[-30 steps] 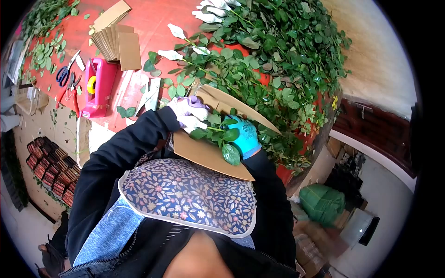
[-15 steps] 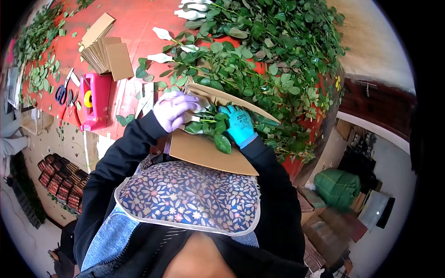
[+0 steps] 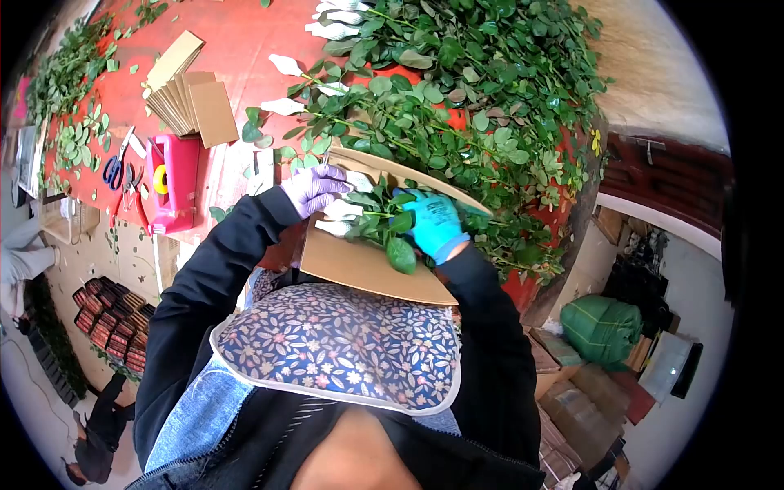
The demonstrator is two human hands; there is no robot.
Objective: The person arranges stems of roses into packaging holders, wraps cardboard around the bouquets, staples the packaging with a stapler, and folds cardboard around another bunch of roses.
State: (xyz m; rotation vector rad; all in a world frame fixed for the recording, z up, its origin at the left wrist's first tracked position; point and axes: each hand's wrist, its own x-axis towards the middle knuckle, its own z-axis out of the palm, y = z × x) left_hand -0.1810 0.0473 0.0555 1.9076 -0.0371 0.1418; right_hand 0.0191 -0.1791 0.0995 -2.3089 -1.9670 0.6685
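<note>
A bent sheet of brown cardboard [image 3: 371, 273] lies in front of my apron, its far flap raised. Between its two sides are leafy stems [image 3: 377, 220] whose heads wear white sleeves [image 3: 339, 211]. My left hand [image 3: 314, 188], in a lilac glove, has its fingers closed at the white-sleeved heads; what they grip, if anything, is hidden. My right hand [image 3: 435, 222], in a turquoise glove, is wrapped round the leafy stems on the right of the cardboard.
A large heap of leafy stems [image 3: 490, 90] covers the table's right. To the left are a pink tape dispenser [image 3: 181, 184], scissors [image 3: 116, 167], red-handled pliers [image 3: 131, 200] and stacked cardboard pieces [image 3: 214, 113]. A person [image 3: 102, 433] shows at the lower left.
My left hand lifted off the white heads with fingers spread, then came back down to them and closed. My right hand has shifted slightly on the stems. The whole view has turned a little.
</note>
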